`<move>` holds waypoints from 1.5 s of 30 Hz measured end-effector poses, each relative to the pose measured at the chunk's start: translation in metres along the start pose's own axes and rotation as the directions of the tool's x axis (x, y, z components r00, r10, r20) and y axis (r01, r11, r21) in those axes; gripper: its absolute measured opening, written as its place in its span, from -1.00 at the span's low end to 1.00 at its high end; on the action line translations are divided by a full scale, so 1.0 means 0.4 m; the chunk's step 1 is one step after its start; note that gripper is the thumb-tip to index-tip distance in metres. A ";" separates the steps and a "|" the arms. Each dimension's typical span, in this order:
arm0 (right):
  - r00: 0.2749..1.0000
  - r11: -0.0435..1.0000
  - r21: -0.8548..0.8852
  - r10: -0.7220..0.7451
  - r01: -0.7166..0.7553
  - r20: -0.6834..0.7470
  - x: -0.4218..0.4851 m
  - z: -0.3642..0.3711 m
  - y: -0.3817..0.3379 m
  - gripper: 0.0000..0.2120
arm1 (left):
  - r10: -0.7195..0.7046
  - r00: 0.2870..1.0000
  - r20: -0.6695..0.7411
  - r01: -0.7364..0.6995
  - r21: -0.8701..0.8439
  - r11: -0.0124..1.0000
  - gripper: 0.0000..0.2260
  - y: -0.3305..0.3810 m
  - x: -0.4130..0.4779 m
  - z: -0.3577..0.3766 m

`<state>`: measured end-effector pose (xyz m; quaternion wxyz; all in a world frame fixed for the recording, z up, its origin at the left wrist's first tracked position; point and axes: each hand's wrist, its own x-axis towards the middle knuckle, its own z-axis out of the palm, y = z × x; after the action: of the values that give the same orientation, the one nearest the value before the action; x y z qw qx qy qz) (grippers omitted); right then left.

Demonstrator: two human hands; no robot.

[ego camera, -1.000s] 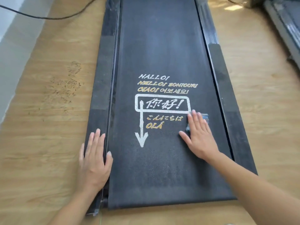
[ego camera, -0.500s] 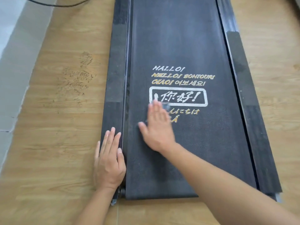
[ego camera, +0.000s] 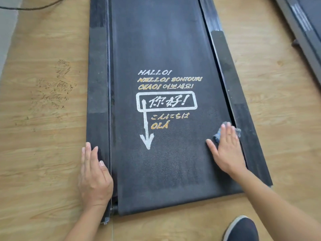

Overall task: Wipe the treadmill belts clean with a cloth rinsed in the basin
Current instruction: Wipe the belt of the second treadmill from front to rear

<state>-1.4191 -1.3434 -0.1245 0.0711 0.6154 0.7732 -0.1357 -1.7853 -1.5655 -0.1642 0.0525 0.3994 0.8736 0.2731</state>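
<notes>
A black treadmill belt (ego camera: 161, 49) with white and gold greeting words and a white arrow runs up the middle of the head view. My right hand (ego camera: 225, 148) lies flat with straight fingers on a small grey-blue cloth (ego camera: 238, 132), pressing it onto the belt at its right edge, beside the right side rail (ego camera: 243, 105). Most of the cloth is hidden under my fingers. My left hand (ego camera: 93, 174) rests flat on the left side rail (ego camera: 97, 75) near the treadmill's near end.
The treadmill lies on a wood-look floor (ego camera: 43, 136) with scuff marks at the left. A second treadmill (ego camera: 305, 28) shows at the top right. A black cable (ego camera: 31, 7) crosses the top left. A dark shoe (ego camera: 243, 230) stands at the bottom right.
My right hand has slid the cloth from the belt's left-centre, below the boxed characters, across to the right edge. My left hand has stayed on the left rail.
</notes>
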 end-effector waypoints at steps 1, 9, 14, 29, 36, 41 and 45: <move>0.999 0.998 0.033 0.047 -0.047 0.020 -0.004 -0.009 0.040 -0.07 | -0.002 1.000 -0.003 0.002 0.004 1.000 -0.55 0.003 -0.001 0.000; 0.972 0.965 0.121 -0.232 0.233 -0.024 -0.058 0.089 -0.321 -0.16 | 0.007 0.999 -0.034 -0.006 0.024 1.000 -0.55 0.010 0.005 -0.001; 0.745 0.749 0.007 -0.659 0.662 0.101 -0.187 0.166 -0.625 -0.28 | -0.070 0.996 -0.064 0.061 -0.129 0.990 -0.58 0.006 0.011 -0.007; 0.978 0.966 0.156 0.196 -0.204 0.067 -0.108 0.025 -0.001 0.11 | -0.034 0.998 -0.055 0.034 0.009 0.999 -0.57 0.018 0.003 -0.005; 0.914 0.910 0.139 -0.402 0.392 0.052 -0.192 0.155 -0.560 -0.18 | -0.059 0.997 -0.056 0.056 -0.043 0.997 -0.61 0.011 0.006 -0.005; 0.731 0.736 0.007 -0.674 0.677 0.105 -0.211 0.180 -0.598 -0.28 | -0.058 0.996 -0.067 0.052 -0.079 0.996 -0.64 0.002 0.011 -0.010; 0.872 0.871 -0.048 -0.486 0.489 0.056 -0.149 0.131 -0.292 -0.24 | -0.049 0.998 -0.046 0.046 -0.066 0.997 -0.63 0.001 0.008 -0.010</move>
<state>-1.5217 -1.4384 -0.1435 0.0696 0.3951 0.9054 -0.1387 -1.7885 -1.5647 -0.1603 0.0509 0.3699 0.8745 0.3094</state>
